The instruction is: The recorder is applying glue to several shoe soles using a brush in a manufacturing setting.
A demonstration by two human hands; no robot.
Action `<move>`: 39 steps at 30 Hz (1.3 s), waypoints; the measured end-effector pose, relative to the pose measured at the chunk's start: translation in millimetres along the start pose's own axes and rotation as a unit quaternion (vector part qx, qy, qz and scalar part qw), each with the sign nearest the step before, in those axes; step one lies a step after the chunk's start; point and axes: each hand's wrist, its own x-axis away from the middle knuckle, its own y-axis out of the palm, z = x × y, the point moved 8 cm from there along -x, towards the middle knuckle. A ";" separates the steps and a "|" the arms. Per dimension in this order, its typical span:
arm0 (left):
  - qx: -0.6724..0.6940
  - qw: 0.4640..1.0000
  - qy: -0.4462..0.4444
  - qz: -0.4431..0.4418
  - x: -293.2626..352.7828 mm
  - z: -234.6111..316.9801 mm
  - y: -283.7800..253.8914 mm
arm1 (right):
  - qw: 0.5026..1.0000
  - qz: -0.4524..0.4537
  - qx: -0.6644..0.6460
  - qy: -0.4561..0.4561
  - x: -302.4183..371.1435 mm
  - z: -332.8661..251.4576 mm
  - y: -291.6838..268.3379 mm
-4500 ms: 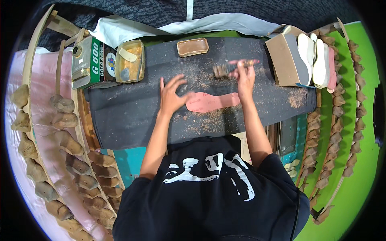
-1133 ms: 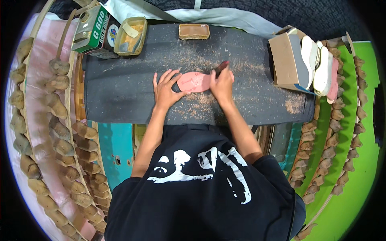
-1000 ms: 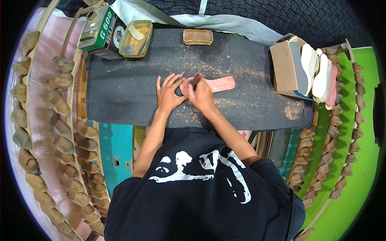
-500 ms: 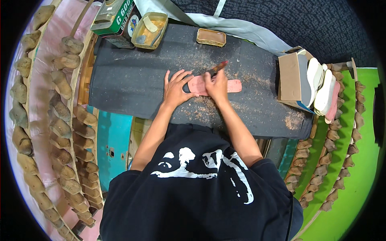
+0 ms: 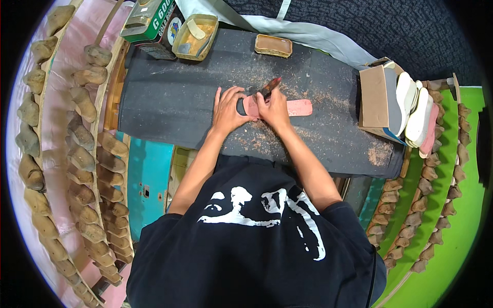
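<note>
A long pink insole-like piece [image 5: 300, 108] lies on the dark cloth, with a dark patch at its left end. My left hand [image 5: 227, 111] spans that end, thumb on the near edge and fingers spread around the far side, holding it in place. My right hand [image 5: 274, 110] is closed around a dark, red-tipped tool [image 5: 270, 87] that slants up to the right. Its working end is hidden under the hand, over the middle of the pink piece, so I cannot tell its exact kind.
Pale shavings [image 5: 380, 154] litter the cloth-covered table [image 5: 169, 102]. At the back stand a green tin [image 5: 152, 28], a tray with tools [image 5: 209, 47] and a small brown block [image 5: 273, 45]. A cardboard box [image 5: 374, 100] of insoles sits at right. Racks of wooden shoe lasts [image 5: 84, 154] flank both sides.
My right hand with the tool has slid left along the pink piece, closer to my left hand. The left hand keeps its place on the piece. The whole view has shifted slightly.
</note>
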 end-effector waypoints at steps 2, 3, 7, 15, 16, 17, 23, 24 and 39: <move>0.015 1.000 0.011 0.013 -0.8 -2.1 -1.4 | 0.988 -0.051 -0.077 0.124 -9.3 22.2 3.6; 0.015 1.000 0.012 0.012 -0.8 -1.5 0.1 | 0.989 -0.020 -0.075 0.128 -9.2 26.6 4.9; 0.021 0.999 0.017 0.024 -0.2 -2.8 -0.6 | 0.993 -0.111 -0.038 0.028 3.0 -7.1 26.8; 0.025 0.999 0.017 0.042 -2.4 -1.5 -3.8 | 0.982 -0.139 -0.081 0.103 -1.3 -3.0 24.1; 0.026 0.999 0.017 0.040 -2.9 -0.1 -4.0 | 0.982 -0.138 -0.081 0.105 -0.2 -1.7 24.9; 0.024 0.999 0.011 0.033 -2.5 -0.9 -3.4 | 0.988 -0.098 -0.068 0.103 -0.3 -1.2 21.0; 0.021 0.999 0.001 0.031 -1.4 -4.8 -2.1 | 0.984 -0.141 -0.061 0.091 -1.1 9.7 28.3; 0.017 0.999 0.004 0.027 -1.4 -3.5 -3.4 | 0.984 -0.140 -0.060 0.092 0.0 10.7 25.5; -0.001 1.000 0.027 0.010 0.6 6.7 -3.9 | 0.987 -0.149 -0.061 0.026 6.8 0.8 8.2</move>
